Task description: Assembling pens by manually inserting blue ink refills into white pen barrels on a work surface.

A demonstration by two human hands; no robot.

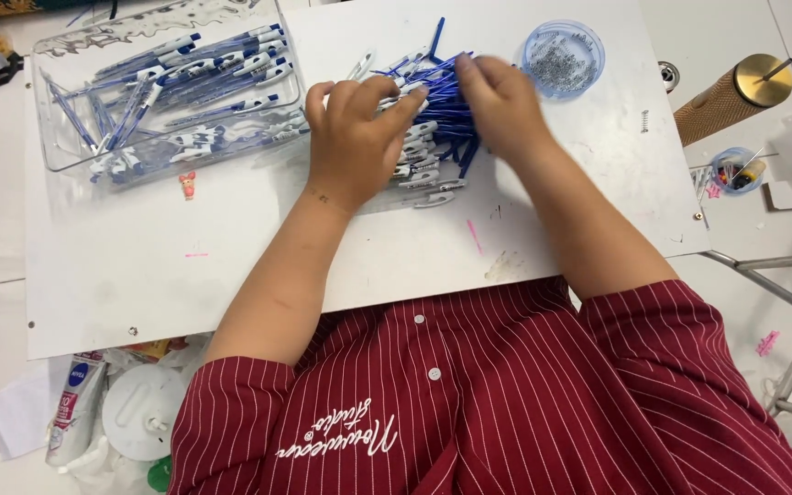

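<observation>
Now, starting at your far left, a clear plastic tray sits at the back of the white board, and it holds a loose heap of blue and white pens lying at all angles. Just in front of the tray, a small pink figure lies on the board by itself. Move toward the middle and you come to your left hand, palm down, with its fingers curled and close together over the near side of a pile of blue pen parts; the fingertips press into the pile, but you cannot tell whether they grip any single piece. The pile lies on the board at the centre back, blue barrels fanned upward and white clips spilling toward you below the hand. Your right hand rests on the far right edge of that same pile, fingers bent and bunched on the blue barrels, and again it is unclear whether one piece is pinched. Just beside that hand, further right, a round clear blue dish holds small metal springs. Off the board at the far right, a brown textured cylinder with a brass cap lies tilted, and near it sits a smaller blue cup of odds and ends.
</observation>
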